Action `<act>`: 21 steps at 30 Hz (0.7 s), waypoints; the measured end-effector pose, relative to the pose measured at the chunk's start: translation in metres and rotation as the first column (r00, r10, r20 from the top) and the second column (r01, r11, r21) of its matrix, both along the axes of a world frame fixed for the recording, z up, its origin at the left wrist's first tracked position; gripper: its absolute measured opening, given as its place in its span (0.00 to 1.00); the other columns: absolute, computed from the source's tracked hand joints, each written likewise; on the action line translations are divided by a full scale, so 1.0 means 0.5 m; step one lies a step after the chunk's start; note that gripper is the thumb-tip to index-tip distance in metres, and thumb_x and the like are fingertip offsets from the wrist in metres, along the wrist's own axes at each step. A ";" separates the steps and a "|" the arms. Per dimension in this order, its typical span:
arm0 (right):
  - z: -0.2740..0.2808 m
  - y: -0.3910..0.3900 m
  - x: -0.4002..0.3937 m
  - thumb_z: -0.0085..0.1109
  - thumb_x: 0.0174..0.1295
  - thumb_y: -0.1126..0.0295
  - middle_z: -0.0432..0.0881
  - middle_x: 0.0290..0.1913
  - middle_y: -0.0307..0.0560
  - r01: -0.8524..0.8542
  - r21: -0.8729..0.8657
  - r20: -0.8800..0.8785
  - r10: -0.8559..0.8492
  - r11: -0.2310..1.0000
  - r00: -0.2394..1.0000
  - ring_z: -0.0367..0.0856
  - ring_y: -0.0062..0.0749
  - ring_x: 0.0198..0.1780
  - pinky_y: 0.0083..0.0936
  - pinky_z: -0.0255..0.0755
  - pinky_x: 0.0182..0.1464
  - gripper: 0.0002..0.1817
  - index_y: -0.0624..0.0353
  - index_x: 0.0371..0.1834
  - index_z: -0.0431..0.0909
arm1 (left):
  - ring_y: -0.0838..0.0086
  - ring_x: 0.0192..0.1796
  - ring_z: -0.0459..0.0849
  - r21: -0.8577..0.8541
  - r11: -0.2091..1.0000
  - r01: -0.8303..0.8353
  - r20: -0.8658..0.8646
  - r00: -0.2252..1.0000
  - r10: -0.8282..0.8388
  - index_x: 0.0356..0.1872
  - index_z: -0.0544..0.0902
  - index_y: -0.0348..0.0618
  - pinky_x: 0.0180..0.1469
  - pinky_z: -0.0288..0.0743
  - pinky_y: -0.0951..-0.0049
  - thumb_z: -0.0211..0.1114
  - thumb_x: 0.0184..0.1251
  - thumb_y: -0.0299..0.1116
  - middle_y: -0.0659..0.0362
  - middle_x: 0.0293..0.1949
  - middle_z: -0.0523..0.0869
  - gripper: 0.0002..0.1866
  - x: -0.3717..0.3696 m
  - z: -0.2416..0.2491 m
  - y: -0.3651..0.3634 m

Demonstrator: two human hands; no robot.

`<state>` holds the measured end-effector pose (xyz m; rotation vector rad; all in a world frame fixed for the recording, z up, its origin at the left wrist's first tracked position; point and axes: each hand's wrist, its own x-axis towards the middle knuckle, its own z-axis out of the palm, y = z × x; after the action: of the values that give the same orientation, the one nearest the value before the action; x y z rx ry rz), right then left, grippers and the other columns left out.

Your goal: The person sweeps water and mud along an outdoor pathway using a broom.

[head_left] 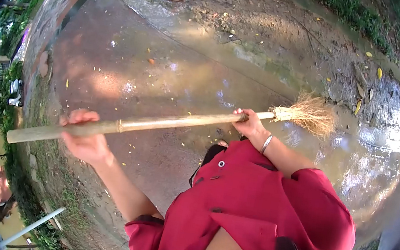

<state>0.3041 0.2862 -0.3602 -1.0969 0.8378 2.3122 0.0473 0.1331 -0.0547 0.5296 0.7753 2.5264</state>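
Long pale bamboo-handled broom with tan fibre bristles (175, 121) sits crosswise in front of the torso, butt out to the person's left, bristle head to the right over brown wet pavement (166, 77). Looks lifted off the ground; bristle contact can't be confirmed. Right hand (249, 125) is closed firmly round the thin end of the handle, just behind the bristle binding, likely because the head needs control there. Left hand (87, 143) is near the thick butt end: handle lies across the palm, fingers past its far edge, loose-looking and slightly blurred; can't tell if they close round it. Wide hand spacing probably steadies the long handle. Silvery metal bracelet (266, 144) on the right wrist, red short-sleeved shirt (250, 207) behind the broom. Farther out: brown muddy strip with scattered leaves (268, 25) beyond the pavement, then low green plants (343, 15).
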 end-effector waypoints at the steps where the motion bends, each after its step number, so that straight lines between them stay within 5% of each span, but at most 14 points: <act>1: -0.010 0.011 -0.014 0.43 0.52 0.77 0.69 0.25 0.45 -0.007 -0.018 0.017 0.007 1.000 1.000 0.68 0.32 0.31 0.31 0.67 0.44 0.03 0.65 0.26 0.64 | 0.73 0.31 0.69 -0.030 0.998 0.052 0.040 0.998 -0.051 0.30 0.69 0.41 0.44 0.64 0.67 0.59 0.54 0.31 0.60 0.25 0.68 0.08 -0.008 -0.024 0.008; 5: -0.060 0.041 -0.076 0.44 0.53 0.76 0.69 0.25 0.45 -0.057 -0.007 0.111 0.058 0.998 0.992 0.69 0.32 0.32 0.32 0.67 0.44 0.04 0.66 0.26 0.64 | 0.74 0.30 0.68 -0.240 0.969 0.065 0.020 0.998 -0.062 0.33 0.69 0.43 0.45 0.63 0.65 0.57 0.56 0.41 0.61 0.24 0.69 0.13 -0.088 -0.150 0.038; 7: -0.112 0.042 -0.104 0.45 0.54 0.73 0.70 0.29 0.48 -0.027 0.008 0.075 0.026 1.000 0.997 0.70 0.36 0.36 0.34 0.66 0.47 0.07 0.67 0.30 0.64 | 0.77 0.30 0.66 -0.150 0.933 0.326 -0.007 0.944 -0.331 0.32 0.69 0.45 0.47 0.61 0.65 0.58 0.55 0.41 0.64 0.24 0.67 0.13 -0.158 -0.173 0.036; 9: -0.088 0.051 -0.151 0.46 0.55 0.69 0.70 0.33 0.52 0.011 -0.016 0.184 -0.008 1.000 0.983 0.69 0.41 0.41 0.37 0.65 0.50 0.12 0.68 0.35 0.63 | 0.78 0.24 0.66 -0.149 0.922 0.358 0.005 0.933 -0.361 0.32 0.70 0.46 0.43 0.62 0.64 0.57 0.56 0.44 0.65 0.19 0.67 0.13 -0.233 -0.221 0.041; 10: -0.149 0.050 -0.153 0.48 0.55 0.66 0.69 0.37 0.55 0.040 0.004 0.095 -0.041 0.999 0.995 0.67 0.45 0.45 0.39 0.63 0.52 0.16 0.68 0.39 0.62 | 0.78 0.23 0.66 -0.142 0.886 0.440 -0.002 0.895 -0.445 0.32 0.70 0.45 0.42 0.62 0.65 0.57 0.56 0.43 0.65 0.18 0.67 0.13 -0.271 -0.252 0.043; 11: -0.157 0.053 -0.169 0.49 0.55 0.66 0.70 0.37 0.55 0.084 -0.041 0.025 -0.083 0.996 0.996 0.68 0.44 0.43 0.39 0.64 0.51 0.17 0.69 0.39 0.62 | 0.77 0.22 0.66 -0.138 0.840 0.525 -0.007 0.848 -0.530 0.32 0.69 0.45 0.42 0.62 0.65 0.57 0.56 0.42 0.65 0.17 0.66 0.12 -0.314 -0.270 0.049; 14: -0.225 0.045 -0.218 0.48 0.54 0.67 0.70 0.29 0.51 0.202 0.131 0.313 -0.234 0.971 0.920 0.71 0.44 0.33 0.37 0.69 0.43 0.14 0.68 0.35 0.64 | 0.77 0.21 0.66 -0.131 0.791 0.597 0.048 0.801 -0.597 0.31 0.69 0.43 0.40 0.62 0.66 0.57 0.56 0.35 0.64 0.15 0.65 0.08 -0.411 -0.295 0.059; 16: -0.418 0.088 -0.202 0.50 0.53 0.70 0.71 0.25 0.47 0.282 0.077 0.402 -0.289 0.956 0.869 0.72 0.39 0.26 0.31 0.72 0.29 0.08 0.64 0.30 0.66 | 0.77 0.21 0.67 -0.235 0.736 0.635 0.014 0.759 -0.650 0.29 0.70 0.41 0.40 0.62 0.66 0.55 0.55 0.28 0.63 0.15 0.67 0.04 -0.491 -0.303 0.077; 18: -0.340 0.089 -0.374 0.46 0.54 0.71 0.69 0.19 0.46 0.266 0.101 0.496 -0.281 0.959 0.822 0.70 0.35 0.21 0.29 0.70 0.25 0.06 0.59 0.22 0.63 | 0.76 0.20 0.67 -0.236 0.763 0.602 -0.009 0.784 -0.621 0.28 0.69 0.40 0.38 0.63 0.65 0.53 0.53 0.25 0.62 0.16 0.67 0.03 -0.586 -0.278 0.068; 20: -0.393 0.098 -0.475 0.48 0.53 0.70 0.69 0.20 0.40 -0.117 0.175 0.548 0.002 0.978 0.836 0.69 0.30 0.23 0.28 0.70 0.29 0.06 0.54 0.21 0.65 | 0.77 0.19 0.66 -0.235 0.796 0.558 -0.083 0.804 -0.589 0.27 0.68 0.40 0.34 0.63 0.65 0.54 0.53 0.27 0.62 0.16 0.67 0.04 -0.683 -0.217 0.076; 21: -0.384 0.095 -0.556 0.46 0.53 0.70 0.68 0.18 0.40 -0.176 0.207 0.427 0.073 0.963 0.901 0.69 0.31 0.22 0.28 0.69 0.31 0.06 0.56 0.20 0.65 | 0.77 0.18 0.65 -0.265 0.813 0.518 -0.116 0.820 -0.561 0.27 0.67 0.40 0.33 0.63 0.66 0.54 0.53 0.27 0.63 0.16 0.66 0.04 -0.739 -0.183 0.075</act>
<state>0.0262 0.3336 -0.5521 -1.4924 0.3210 2.0876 -0.3225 0.1703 -0.1465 0.7936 0.8202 1.8512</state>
